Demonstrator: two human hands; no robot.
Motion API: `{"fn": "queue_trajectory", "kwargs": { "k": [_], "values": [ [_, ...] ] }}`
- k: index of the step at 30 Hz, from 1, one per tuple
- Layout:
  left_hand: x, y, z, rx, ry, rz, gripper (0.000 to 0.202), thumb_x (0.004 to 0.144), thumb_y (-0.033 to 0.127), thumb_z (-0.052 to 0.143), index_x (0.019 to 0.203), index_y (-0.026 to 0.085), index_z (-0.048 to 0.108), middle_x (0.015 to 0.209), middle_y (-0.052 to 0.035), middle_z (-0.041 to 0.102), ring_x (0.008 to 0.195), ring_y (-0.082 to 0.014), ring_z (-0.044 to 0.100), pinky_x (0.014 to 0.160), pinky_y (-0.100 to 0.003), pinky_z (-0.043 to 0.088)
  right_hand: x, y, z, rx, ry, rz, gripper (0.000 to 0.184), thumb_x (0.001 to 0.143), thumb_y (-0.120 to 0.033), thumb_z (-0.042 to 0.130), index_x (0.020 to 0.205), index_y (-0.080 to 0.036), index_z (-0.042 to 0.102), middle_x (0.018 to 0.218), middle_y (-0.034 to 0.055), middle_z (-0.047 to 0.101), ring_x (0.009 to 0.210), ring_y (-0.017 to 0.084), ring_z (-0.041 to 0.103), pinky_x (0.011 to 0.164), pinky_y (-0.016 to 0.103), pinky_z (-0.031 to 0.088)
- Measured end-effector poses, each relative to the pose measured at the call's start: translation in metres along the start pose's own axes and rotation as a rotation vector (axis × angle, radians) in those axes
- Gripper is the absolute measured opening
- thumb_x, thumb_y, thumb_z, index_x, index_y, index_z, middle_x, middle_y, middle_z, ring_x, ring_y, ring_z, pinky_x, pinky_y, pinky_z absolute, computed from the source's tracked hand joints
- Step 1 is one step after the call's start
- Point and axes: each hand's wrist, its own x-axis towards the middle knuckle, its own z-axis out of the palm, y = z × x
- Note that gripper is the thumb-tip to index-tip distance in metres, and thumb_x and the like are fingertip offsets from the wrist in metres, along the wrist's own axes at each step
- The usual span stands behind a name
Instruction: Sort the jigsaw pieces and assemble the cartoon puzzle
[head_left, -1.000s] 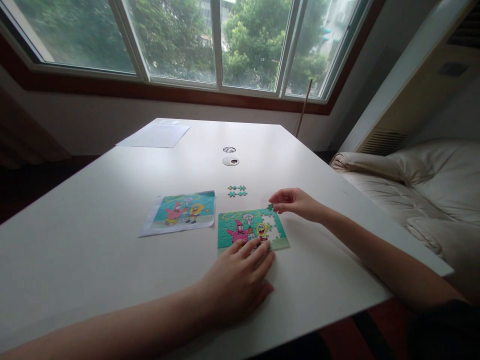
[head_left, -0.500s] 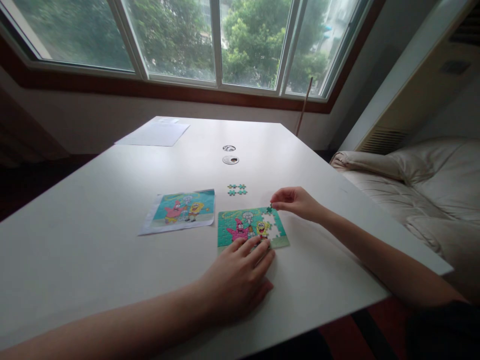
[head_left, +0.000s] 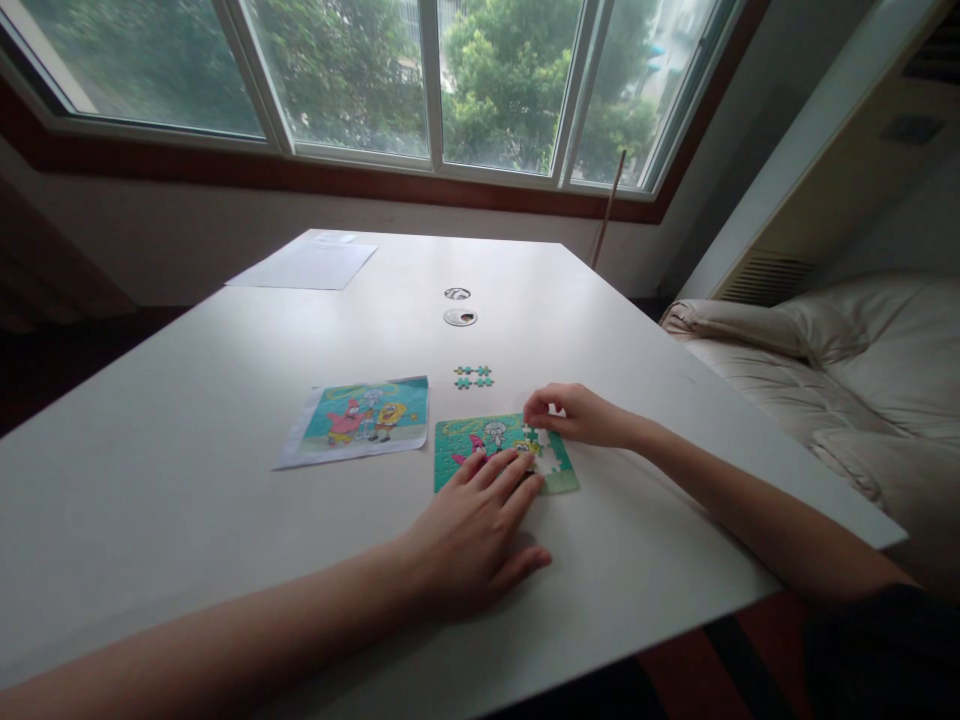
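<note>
A small cartoon jigsaw puzzle [head_left: 480, 440] lies on the white table [head_left: 187, 500], with a white gap on its right side. My left hand [head_left: 472, 530] lies flat with fingers stretched out, its fingertips resting on the puzzle's near edge. My right hand [head_left: 574, 415] is pinched on a small teal puzzle piece and presses it down at the gap's upper part. Several loose teal pieces [head_left: 473, 377] lie just beyond the puzzle.
A printed reference picture [head_left: 360, 420] of the same cartoon lies left of the puzzle. A sheet of paper [head_left: 304, 266] sits at the far left corner. Two round cable holes [head_left: 460, 316] mark the table's middle. A cream sofa [head_left: 847, 380] stands to the right, windows behind.
My right hand has moved left and down with the piece, from the puzzle's top right corner onto the gap. My left hand slid slightly further onto the puzzle.
</note>
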Motion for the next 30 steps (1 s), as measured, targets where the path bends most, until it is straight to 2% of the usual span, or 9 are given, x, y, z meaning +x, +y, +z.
{"fn": "queue_trajectory", "kwargs": {
  "k": [7, 15, 25, 30],
  "values": [
    [-0.0004, 0.0011, 0.0009, -0.002, 0.001, -0.009, 0.057, 0.088, 0.054, 0.031, 0.131, 0.017, 0.037, 0.140, -0.0111, 0.035, 0.128, -0.0292, 0.028, 0.103, -0.046, 0.022, 0.0024, 0.0004, 0.0031, -0.099, 0.034, -0.064, 0.005, 0.078, -0.018, 0.059, 0.078, -0.016, 0.063, 0.078, 0.0039, 0.067, 0.075, 0.014, 0.056, 0.072, 0.025, 0.044],
    [0.0003, 0.0004, -0.0001, -0.006, -0.008, -0.011, 0.057, 0.088, 0.055, 0.030, 0.131, 0.017, 0.037, 0.140, -0.0110, 0.034, 0.128, -0.0298, 0.028, 0.103, -0.046, 0.022, 0.0008, -0.0017, 0.0053, -0.167, 0.078, -0.102, 0.003, 0.078, -0.017, 0.060, 0.079, -0.015, 0.063, 0.079, 0.0046, 0.067, 0.077, 0.015, 0.056, 0.074, 0.027, 0.044],
    [0.0006, 0.0008, -0.0011, -0.006, -0.023, -0.016, 0.057, 0.088, 0.055, 0.030, 0.131, 0.018, 0.035, 0.142, -0.0100, 0.032, 0.129, -0.0283, 0.025, 0.104, -0.046, 0.020, -0.0007, -0.0010, 0.0059, -0.129, 0.090, -0.093, 0.005, 0.079, -0.019, 0.059, 0.080, -0.016, 0.063, 0.079, 0.0041, 0.066, 0.077, 0.014, 0.055, 0.074, 0.026, 0.044],
    [0.0010, 0.0004, -0.0017, -0.013, -0.026, -0.011, 0.058, 0.087, 0.055, 0.033, 0.130, 0.017, 0.036, 0.141, -0.0114, 0.033, 0.127, -0.0306, 0.028, 0.103, -0.048, 0.022, -0.0052, -0.0071, 0.0018, 0.026, 0.064, -0.019, 0.009, 0.078, -0.022, 0.059, 0.084, -0.016, 0.062, 0.076, 0.0019, 0.065, 0.069, 0.011, 0.056, 0.061, 0.021, 0.042]
  ]
}}
